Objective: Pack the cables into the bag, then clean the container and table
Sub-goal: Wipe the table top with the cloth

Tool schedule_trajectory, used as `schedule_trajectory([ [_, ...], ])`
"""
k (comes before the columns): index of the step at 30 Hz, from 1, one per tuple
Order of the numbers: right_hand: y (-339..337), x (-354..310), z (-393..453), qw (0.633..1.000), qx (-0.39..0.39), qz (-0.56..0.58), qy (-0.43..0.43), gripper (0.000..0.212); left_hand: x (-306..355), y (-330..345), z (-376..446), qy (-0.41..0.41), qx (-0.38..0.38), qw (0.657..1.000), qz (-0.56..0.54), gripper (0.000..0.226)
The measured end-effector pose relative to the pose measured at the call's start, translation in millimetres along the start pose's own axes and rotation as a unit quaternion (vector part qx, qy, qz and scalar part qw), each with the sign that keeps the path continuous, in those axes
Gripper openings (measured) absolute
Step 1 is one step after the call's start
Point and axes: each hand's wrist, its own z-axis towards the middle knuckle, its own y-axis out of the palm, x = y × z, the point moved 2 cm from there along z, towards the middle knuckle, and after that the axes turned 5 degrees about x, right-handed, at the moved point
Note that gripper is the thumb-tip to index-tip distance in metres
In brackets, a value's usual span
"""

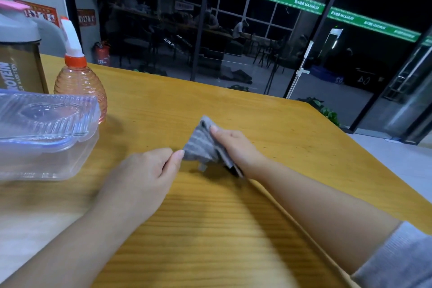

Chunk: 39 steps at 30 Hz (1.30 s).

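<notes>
Both forearms come in from the bottom edge, right one with a grey sleeve pushed up. Left hand has thumb and forefinger pinched on the near-left corner of the cloth, other fingers curled under; right hand grips the cloth's right side, thumb on top near the far corner, fingers wrapped below. Cloth is grey, striped, bunched into a rough triangle, held between both hands at table level; whether it fully rests on the wood, cannot tell. Judging by the two-corner hold, the hands are folding or spreading it for wiping, so this looks like the cleaning stage. No cables or bag in view, so packing cannot be checked. Container sits at the left, clear plastic, lid on top but looking tilted rather than snapped down, well apart from the hands. Just behind it, touching or nearly, stands the spray bottle, orange collar, white trigger; a shaker stands at the far left edge. Probably parked there to keep the middle free for wiping. Open wood lies ahead and to the right of the cloth up to the far edge; the right edge runs diagonally close to the right forearm, so strokes that way have less room. Leftward sweeps would meet the container first.
</notes>
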Motion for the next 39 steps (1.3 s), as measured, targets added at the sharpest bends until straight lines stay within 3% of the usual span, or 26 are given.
schedule_trajectory([
  [4,-38,-22,12,0.98,0.194,-0.037,0.022,0.047,-1,3,-1,0.0,-0.023,1.0,0.005,0.04],
  [7,-72,-30,31,0.95,0.304,-0.037,0.059,0.032,-3,5,0,-0.004,-0.029,1.0,0.009,0.039],
  [9,-89,-32,43,0.939,0.329,-0.071,0.067,0.021,-3,5,1,-0.014,-0.035,0.999,0.012,0.041],
  [12,-106,-24,62,0.908,0.337,-0.237,0.075,0.012,-3,7,1,-0.024,-0.041,0.999,0.024,0.047],
  [16,-117,2,83,0.837,0.322,-0.44,0.041,0.021,-4,11,0,-0.02,-0.057,0.998,0.024,0.045],
  [21,-120,20,97,0.76,0.328,-0.561,0.01,0.029,-2,10,0,-0.03,-0.06,0.997,0.039,0.045],
  [26,-114,35,111,0.784,0.299,-0.543,0.034,0.035,1,10,0,-0.026,-0.064,0.996,0.049,0.048],
  [29,-106,34,117,0.769,0.295,-0.565,0.057,0.041,1,9,1,-0.027,-0.061,0.997,0.049,0.048],
  [33,-97,35,129,0.852,0.206,-0.468,0.113,0.051,4,8,1,-0.026,-0.065,0.996,0.058,0.048],
  [39,-83,33,129,0.861,0.11,-0.481,0.123,0.048,2,9,2,-0.025,-0.063,0.996,0.059,0.048],
])
